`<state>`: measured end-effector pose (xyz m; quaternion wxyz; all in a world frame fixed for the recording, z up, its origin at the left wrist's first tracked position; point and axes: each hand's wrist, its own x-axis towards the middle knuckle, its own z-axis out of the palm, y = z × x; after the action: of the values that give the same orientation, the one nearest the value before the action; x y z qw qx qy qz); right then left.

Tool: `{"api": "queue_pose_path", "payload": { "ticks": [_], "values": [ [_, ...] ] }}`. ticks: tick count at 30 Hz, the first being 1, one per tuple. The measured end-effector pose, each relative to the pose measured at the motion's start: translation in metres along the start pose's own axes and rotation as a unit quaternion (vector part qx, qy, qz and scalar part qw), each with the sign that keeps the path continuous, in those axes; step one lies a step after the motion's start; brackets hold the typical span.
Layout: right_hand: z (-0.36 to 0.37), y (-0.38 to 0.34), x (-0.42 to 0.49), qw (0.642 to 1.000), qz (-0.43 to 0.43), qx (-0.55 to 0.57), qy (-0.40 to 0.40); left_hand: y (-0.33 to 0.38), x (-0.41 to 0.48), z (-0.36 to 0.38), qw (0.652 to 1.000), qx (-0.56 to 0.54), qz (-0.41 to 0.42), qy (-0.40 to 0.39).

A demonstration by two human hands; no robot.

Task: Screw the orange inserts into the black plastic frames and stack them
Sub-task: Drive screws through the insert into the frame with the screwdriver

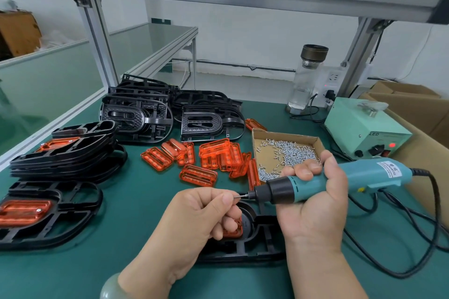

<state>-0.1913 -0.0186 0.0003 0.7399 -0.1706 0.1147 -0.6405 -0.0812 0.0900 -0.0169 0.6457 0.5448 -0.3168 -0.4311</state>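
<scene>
My right hand (315,204) grips a teal electric screwdriver (323,183), held level with its bit pointing left. My left hand (206,216) pinches a small screw (236,197) against the bit tip. Under both hands lies a black plastic frame (252,238) with an orange insert (234,229) seated in it, mostly hidden by my fingers. Several loose orange inserts (209,158) lie mid-table. A frame with an insert (43,213) lies at the left, behind it a stack of such frames (70,150). Bare black frames (155,111) are piled at the back.
A cardboard tray of screws (289,153) sits right of the inserts. A green power supply box (364,128) and a glass bottle (306,80) stand at the back right. The screwdriver's black cable (432,226) loops over the green mat (73,272) at right. Cardboard boxes (413,104) border the right edge.
</scene>
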Motion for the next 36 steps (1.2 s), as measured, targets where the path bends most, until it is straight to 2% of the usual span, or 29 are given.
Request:
{"api": "queue_pose_path", "payload": {
  "ticks": [7, 15, 20, 26, 32, 36],
  "values": [
    [-0.0015, -0.0022, 0.0001, 0.999, -0.008, -0.018, -0.028, -0.0001, -0.0001, 0.001, 0.991, 0.124, 0.042, 0.04],
    [-0.0016, -0.0031, 0.0004, 0.999, -0.012, -0.014, -0.037, 0.0032, -0.002, 0.0025, 0.99, 0.135, 0.034, 0.037],
    [-0.0026, -0.0049, 0.0015, 0.998, -0.021, -0.015, -0.051, 0.0035, -0.0033, 0.0028, 0.978, 0.198, 0.055, 0.042],
    [-0.0023, -0.0035, 0.0017, 0.999, -0.013, -0.004, -0.046, 0.0053, -0.0017, 0.0043, 0.981, 0.183, 0.044, 0.039],
    [-0.0017, -0.0027, 0.0002, 0.999, -0.017, -0.01, -0.045, 0.0027, -0.0048, 0.009, 0.963, 0.241, 0.095, 0.076],
    [-0.0008, -0.0043, 0.0012, 0.999, -0.019, -0.009, -0.041, 0.0035, -0.0041, 0.0094, 0.974, 0.195, 0.096, 0.062]
  ]
}}
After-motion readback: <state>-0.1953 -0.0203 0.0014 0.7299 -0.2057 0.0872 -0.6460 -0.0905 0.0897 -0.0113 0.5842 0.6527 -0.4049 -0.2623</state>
